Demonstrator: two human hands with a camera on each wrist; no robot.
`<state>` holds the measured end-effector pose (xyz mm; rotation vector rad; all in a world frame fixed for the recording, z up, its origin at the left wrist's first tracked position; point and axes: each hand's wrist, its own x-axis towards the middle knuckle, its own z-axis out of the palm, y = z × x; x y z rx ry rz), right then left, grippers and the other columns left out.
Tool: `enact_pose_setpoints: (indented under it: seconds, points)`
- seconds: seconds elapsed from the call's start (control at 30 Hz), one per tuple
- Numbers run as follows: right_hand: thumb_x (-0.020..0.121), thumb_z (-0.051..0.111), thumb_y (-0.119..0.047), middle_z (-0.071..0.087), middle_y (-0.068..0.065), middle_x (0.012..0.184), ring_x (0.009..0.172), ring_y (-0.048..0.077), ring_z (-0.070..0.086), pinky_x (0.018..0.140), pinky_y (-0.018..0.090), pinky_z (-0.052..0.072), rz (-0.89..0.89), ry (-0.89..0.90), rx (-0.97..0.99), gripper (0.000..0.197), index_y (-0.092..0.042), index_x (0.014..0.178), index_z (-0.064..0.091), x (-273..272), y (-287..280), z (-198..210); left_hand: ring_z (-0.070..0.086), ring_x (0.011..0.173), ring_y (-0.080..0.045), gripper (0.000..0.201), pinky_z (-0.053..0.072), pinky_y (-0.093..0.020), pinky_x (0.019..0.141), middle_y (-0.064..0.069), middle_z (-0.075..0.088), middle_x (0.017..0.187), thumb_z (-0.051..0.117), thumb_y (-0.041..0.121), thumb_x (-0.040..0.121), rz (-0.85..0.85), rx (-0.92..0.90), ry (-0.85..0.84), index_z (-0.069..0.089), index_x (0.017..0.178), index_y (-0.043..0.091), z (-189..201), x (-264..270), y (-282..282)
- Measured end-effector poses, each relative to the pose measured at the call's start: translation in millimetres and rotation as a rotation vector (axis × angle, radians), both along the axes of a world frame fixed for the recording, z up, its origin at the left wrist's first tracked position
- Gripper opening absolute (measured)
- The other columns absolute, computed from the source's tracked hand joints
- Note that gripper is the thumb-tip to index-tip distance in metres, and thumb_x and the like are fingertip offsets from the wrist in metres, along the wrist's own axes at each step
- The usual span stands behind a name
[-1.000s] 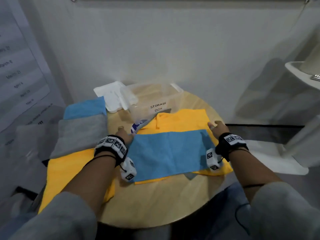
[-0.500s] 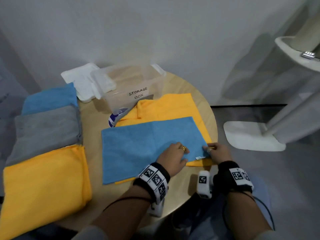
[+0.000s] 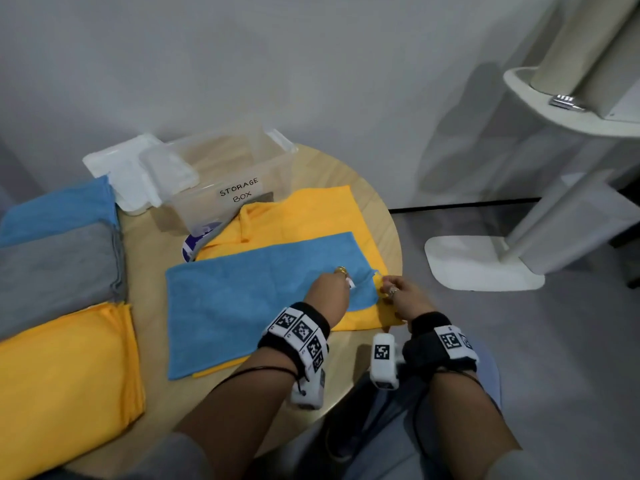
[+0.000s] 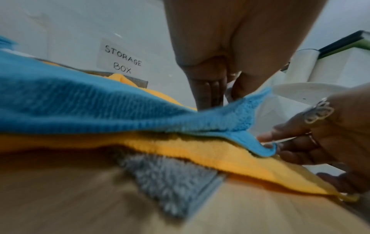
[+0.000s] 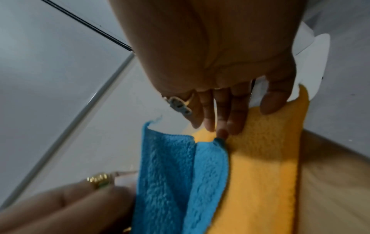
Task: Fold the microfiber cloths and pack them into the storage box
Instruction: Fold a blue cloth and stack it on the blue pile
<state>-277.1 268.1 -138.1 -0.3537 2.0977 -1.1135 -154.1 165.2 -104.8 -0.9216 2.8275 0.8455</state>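
Since half a second ago, my left hand lifts the blue cloth by its right edge, pinching it. My right hand pinches that cloth's near right corner, fingers on the yellow cloth beneath. Both cloths lie on the round table, before the storage box.

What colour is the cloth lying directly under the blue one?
Yellow-orange microfiber cloth; clearest in the head view.

Grey wall, grey floor (perhaps carpet), round wooden table.
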Motion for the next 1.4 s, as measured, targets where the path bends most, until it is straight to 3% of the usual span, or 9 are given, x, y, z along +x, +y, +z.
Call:
enact_pose_setpoints:
  seconds: [0.07, 0.13, 0.27, 0.4, 0.5, 0.67, 1.0, 1.2, 1.4]
  points:
    - [0.093, 0.055, -0.019, 0.057, 0.011, 0.114, 0.097, 0.020, 0.054, 0.086, 0.029, 0.044, 0.050, 0.034, 0.066, 0.034, -0.008, 0.126, 0.054, 0.4, -2.4, -2.8, 0.060, 0.098, -0.035, 0.023, 0.045, -0.037, 0.079, -0.011, 0.060, 0.085, 0.035, 0.013, 0.099, -0.003, 0.016, -0.007, 0.048, 0.081, 0.018, 5.4, -1.1, 2.2]
    - [0.090, 0.061, -0.024, 0.057, 0.013, 0.123, 0.115, 0.026, 0.053, 0.099, 0.032, 0.039, 0.081, 0.068, 0.113, 0.039, -0.009, 0.126, 0.054, 1.0, -5.3, -1.7, 0.060, 0.095, -0.037, 0.020, 0.043, -0.038, 0.072, -0.020, 0.064, 0.098, 0.034, 0.014, 0.099, 0.043, 0.038, 0.031, 0.052, 0.101, 0.006, 3.8, -4.0, 2.1]
    - [0.084, 0.068, -0.019, 0.058, 0.010, 0.100, 0.102, 0.026, 0.057, 0.093, 0.031, 0.043, 0.085, 0.123, 0.130, 0.041, -0.007, 0.121, 0.055, 1.7, -8.6, 0.7, 0.060, 0.093, -0.036, 0.021, 0.044, -0.036, 0.073, -0.021, 0.063, 0.099, 0.034, 0.017, 0.099, 0.090, 0.122, 0.077, 0.048, 0.088, 0.007, 4.4, -4.0, 3.8]
    - [0.086, 0.051, 0.011, 0.058, 0.003, 0.068, 0.066, 0.014, 0.059, 0.065, 0.021, 0.051, -0.027, 0.006, -0.196, 0.034, -0.004, 0.117, 0.051, 5.1, -4.9, 7.4, 0.047, 0.058, -0.016, 0.035, 0.037, -0.031, 0.055, -0.001, 0.047, 0.068, 0.045, 0.042, 0.095, 0.034, 0.191, 0.117, 0.039, 0.087, 0.008, 6.0, -1.7, 12.0]
    - [0.089, 0.053, 0.007, 0.064, -0.008, 0.056, 0.058, 0.000, 0.063, 0.061, 0.016, 0.051, -0.028, -0.051, -0.377, 0.036, -0.014, 0.117, 0.049, 14.3, -4.0, 17.3, 0.059, 0.081, -0.022, 0.039, 0.045, -0.034, 0.068, -0.005, 0.060, 0.090, 0.056, 0.043, 0.090, 0.050, 0.152, 0.195, 0.046, 0.107, 0.009, 4.6, 0.1, 3.0]
    - [0.091, 0.049, 0.007, 0.065, -0.007, 0.058, 0.063, 0.005, 0.066, 0.066, 0.019, 0.056, -0.081, -0.111, -0.560, 0.036, -0.013, 0.120, 0.048, 17.2, -7.4, 26.9, 0.061, 0.085, -0.022, 0.022, 0.047, -0.040, 0.079, -0.009, 0.065, 0.090, 0.053, 0.027, 0.095, 0.029, 0.161, 0.404, 0.064, 0.099, 0.008, 13.9, 3.3, -14.3]
    - [0.092, 0.051, 0.001, 0.071, -0.002, 0.062, 0.068, 0.008, 0.070, 0.078, 0.024, 0.057, 0.007, -0.118, -0.717, 0.028, -0.017, 0.113, 0.053, 25.7, -22.0, 65.3, 0.057, 0.076, 0.004, 0.025, 0.039, -0.002, 0.066, -0.002, 0.071, 0.101, 0.058, 0.021, 0.092, 0.017, 0.106, 0.624, 0.070, 0.110, 0.008, 47.9, 14.4, -23.3]
    - [0.097, 0.036, 0.003, 0.071, 0.001, 0.067, 0.065, 0.011, 0.069, 0.070, 0.021, 0.056, 0.092, -0.215, -0.668, 0.028, -0.014, 0.113, 0.051, 31.9, -30.5, 76.2, 0.064, 0.093, -0.010, 0.027, 0.040, 0.001, 0.073, -0.011, 0.071, 0.105, 0.072, 0.014, 0.080, 0.076, 0.123, 0.654, 0.071, 0.104, 0.002, 50.7, 25.6, -31.7]
    - [0.073, 0.077, -0.008, 0.044, 0.002, 0.130, 0.116, 0.018, 0.041, 0.097, 0.035, 0.036, 0.361, 0.532, -0.331, 0.049, -0.034, 0.108, 0.056, 14.2, -47.2, 73.8, 0.063, 0.094, -0.010, 0.020, 0.042, -0.002, 0.078, -0.003, 0.071, 0.099, 0.061, 0.000, 0.085, 0.041, 0.055, 0.725, 0.073, 0.101, 0.004, 89.9, 45.2, -52.9]
